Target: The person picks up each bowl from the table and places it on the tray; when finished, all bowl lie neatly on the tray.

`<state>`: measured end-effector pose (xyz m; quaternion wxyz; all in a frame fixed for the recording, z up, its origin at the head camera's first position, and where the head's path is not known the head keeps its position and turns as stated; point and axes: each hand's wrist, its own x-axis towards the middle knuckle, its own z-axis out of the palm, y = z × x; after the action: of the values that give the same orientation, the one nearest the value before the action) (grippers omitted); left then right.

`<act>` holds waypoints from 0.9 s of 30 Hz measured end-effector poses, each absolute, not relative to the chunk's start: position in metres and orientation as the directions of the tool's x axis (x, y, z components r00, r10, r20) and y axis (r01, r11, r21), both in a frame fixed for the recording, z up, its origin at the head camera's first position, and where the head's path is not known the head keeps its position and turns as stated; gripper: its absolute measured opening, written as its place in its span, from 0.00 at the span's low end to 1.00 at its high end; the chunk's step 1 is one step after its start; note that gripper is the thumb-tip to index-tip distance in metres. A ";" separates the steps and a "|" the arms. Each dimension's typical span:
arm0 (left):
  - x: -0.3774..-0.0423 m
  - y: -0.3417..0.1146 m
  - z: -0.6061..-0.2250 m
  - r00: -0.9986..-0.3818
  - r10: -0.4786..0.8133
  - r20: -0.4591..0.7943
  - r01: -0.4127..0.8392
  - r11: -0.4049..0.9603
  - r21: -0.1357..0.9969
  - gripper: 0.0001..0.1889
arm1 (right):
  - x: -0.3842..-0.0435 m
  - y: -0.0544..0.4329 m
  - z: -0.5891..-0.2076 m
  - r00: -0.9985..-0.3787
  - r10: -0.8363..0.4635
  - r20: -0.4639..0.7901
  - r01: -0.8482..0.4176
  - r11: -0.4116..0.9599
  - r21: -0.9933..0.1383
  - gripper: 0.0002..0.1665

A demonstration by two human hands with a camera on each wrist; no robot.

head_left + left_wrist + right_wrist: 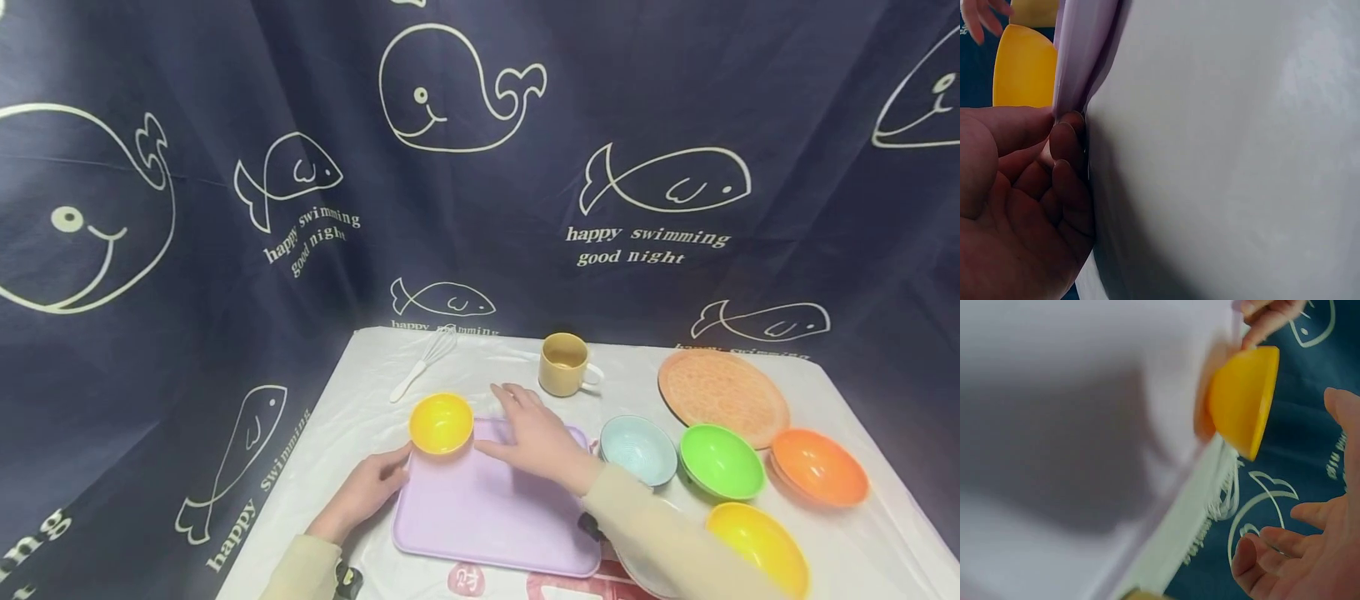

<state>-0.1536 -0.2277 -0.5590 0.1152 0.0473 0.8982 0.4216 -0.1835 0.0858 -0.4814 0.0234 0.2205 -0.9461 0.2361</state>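
A lilac tray (495,517) lies on the white table, and a small yellow bowl (441,424) stands upright on its far left corner. At the tray's left edge, my left hand (367,489) pinches the rim between thumb and fingers (1067,147), close to the bowl. My right hand (536,435) is above the far part of the tray, fingers spread and holding nothing. In the right wrist view a gap separates that hand (1316,544) from the yellow bowl (1241,400).
Behind the tray are a white whisk (426,362) and a tan mug (564,364). To the right sit a light blue bowl (637,450), a green bowl (722,461), an orange bowl (819,467), a larger yellow bowl (761,542) and a round brown board (720,392). A dark printed curtain (480,208) hangs behind.
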 end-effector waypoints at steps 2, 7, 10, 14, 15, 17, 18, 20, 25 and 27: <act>-0.154 -0.227 -0.559 -0.969 0.179 -0.173 -0.017 0.646 0.764 0.26 | -0.179 0.103 -0.475 -0.905 -0.390 0.168 -0.423 0.796 -0.433 0.60; -0.154 -0.227 -0.557 -0.969 0.170 -0.179 -0.024 0.654 0.756 0.26 | -0.168 0.156 -0.463 -0.904 -0.348 0.247 -0.423 0.811 -0.405 0.58; -0.154 -0.227 -0.557 -0.969 0.167 -0.184 -0.031 0.653 0.757 0.26 | -0.161 0.192 -0.458 -0.901 -0.322 0.291 -0.418 0.824 -0.381 0.57; -0.153 -0.226 -0.558 -0.966 0.160 -0.202 -0.051 0.648 0.760 0.27 | -0.149 0.243 -0.454 -0.923 -0.252 0.292 -0.354 0.852 -0.385 0.56; -0.154 -0.225 -0.559 -0.965 0.159 -0.208 -0.057 0.649 0.759 0.27 | -0.146 0.256 -0.454 -0.929 -0.231 0.289 -0.334 0.859 -0.387 0.56; -0.154 -0.225 -0.560 -0.966 0.160 -0.204 -0.053 0.650 0.758 0.27 | -0.139 0.282 -0.453 -0.947 -0.182 0.266 -0.279 0.876 -0.393 0.57; -0.154 -0.226 -0.560 -0.966 0.161 -0.201 -0.049 0.652 0.756 0.27 | -0.135 0.295 -0.453 -0.954 -0.156 0.256 -0.252 0.882 -0.399 0.57; -0.155 -0.227 -0.561 -0.968 0.162 -0.192 -0.039 0.659 0.751 0.27 | -0.127 0.320 -0.454 -0.964 -0.109 0.241 -0.202 0.892 -0.405 0.58; -0.156 -0.229 -0.564 -0.972 0.157 -0.175 -0.026 0.668 0.744 0.27 | -0.113 0.376 -0.466 -0.968 -0.008 0.250 -0.110 0.911 -0.396 0.59; -0.156 -0.229 -0.565 -0.972 0.154 -0.176 -0.029 0.668 0.744 0.27 | -0.109 0.397 -0.474 -0.968 0.026 0.250 -0.076 0.919 -0.388 0.59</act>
<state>-0.1563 -0.2286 -0.5653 0.1128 0.0346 0.9061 0.4062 -0.1087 0.3972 -0.4743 0.1261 0.0129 -0.9713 0.2014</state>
